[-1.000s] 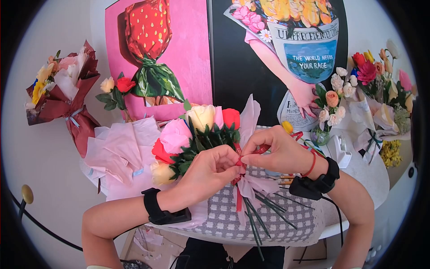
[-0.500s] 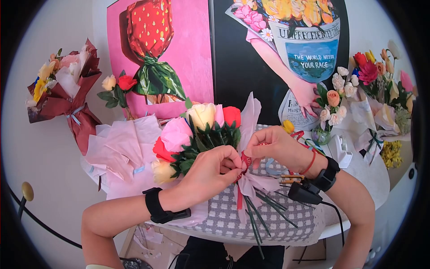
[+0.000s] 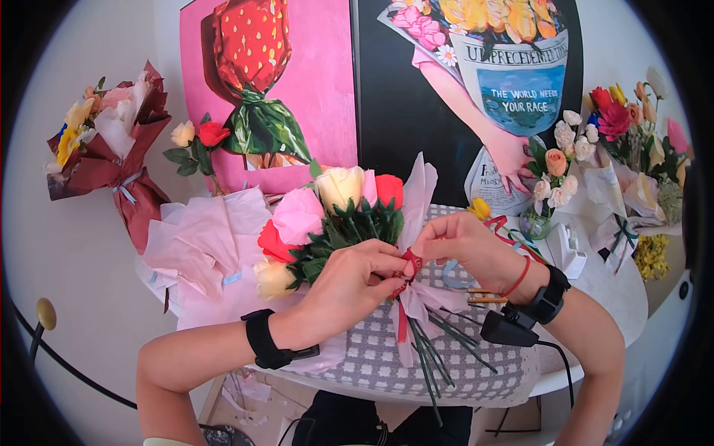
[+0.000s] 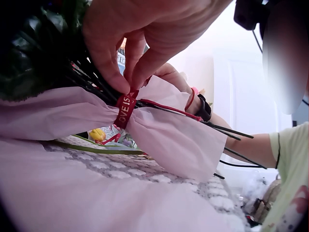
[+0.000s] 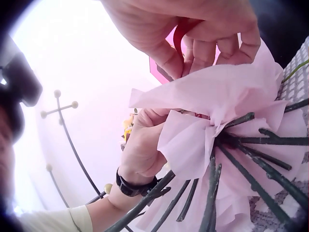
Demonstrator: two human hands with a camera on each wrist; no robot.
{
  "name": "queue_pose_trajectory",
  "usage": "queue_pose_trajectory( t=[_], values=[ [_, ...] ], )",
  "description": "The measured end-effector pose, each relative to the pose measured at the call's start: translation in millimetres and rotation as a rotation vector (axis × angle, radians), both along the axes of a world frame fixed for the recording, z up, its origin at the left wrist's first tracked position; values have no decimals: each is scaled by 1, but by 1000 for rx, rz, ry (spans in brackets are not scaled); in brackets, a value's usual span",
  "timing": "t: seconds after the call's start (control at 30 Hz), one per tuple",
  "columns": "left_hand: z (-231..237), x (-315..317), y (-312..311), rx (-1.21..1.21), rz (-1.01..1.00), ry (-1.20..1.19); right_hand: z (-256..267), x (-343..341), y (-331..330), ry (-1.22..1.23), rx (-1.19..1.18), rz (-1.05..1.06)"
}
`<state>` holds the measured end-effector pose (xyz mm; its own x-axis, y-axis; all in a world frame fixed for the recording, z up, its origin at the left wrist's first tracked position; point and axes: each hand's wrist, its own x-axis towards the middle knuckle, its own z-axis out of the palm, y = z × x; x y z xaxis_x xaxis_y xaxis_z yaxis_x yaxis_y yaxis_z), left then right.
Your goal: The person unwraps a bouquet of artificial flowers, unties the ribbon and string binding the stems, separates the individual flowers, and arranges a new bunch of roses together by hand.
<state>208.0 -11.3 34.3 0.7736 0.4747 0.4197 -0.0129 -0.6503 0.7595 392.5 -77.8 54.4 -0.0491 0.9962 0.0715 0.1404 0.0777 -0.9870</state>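
Head view: the person seems to be tying red ribbon (image 4: 126, 110) round the bouquet (image 3: 341, 187) over the checked cloth (image 3: 364, 372). Left hand (image 3: 348, 286) and right hand (image 3: 470, 249) both pinch ribbon, fingertips nearly closed. Next calls for a snug, gentle pull.
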Motion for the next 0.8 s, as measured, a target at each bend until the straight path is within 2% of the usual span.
queue_pose_trajectory(
  t=[0.27,0.33,0.43,0.47,0.53,0.67,0.73,0.8],
  values=[
    [-4,2,0,20,16,97,-2,0,0,19,10,24],
    [-10,1,1,-92,-76,-28,1,3,-1,-11,13,-12],
    [-12,-9,1,-131,-154,-50,1,7,-1,-24,29,-30],
    [-10,-12,1,-132,-156,-47,0,8,-1,-5,38,-11],
    [-4,-19,-3,-323,-168,-17,-2,9,1,-5,42,-17],
    [-2,-34,-2,-269,-143,50,-5,15,5,-20,43,-59],
    [-1,-42,-1,-524,-132,107,-6,16,6,-40,36,-60],
    [-1,-49,2,-511,-132,121,-7,18,8,-61,30,-61]
  ],
)
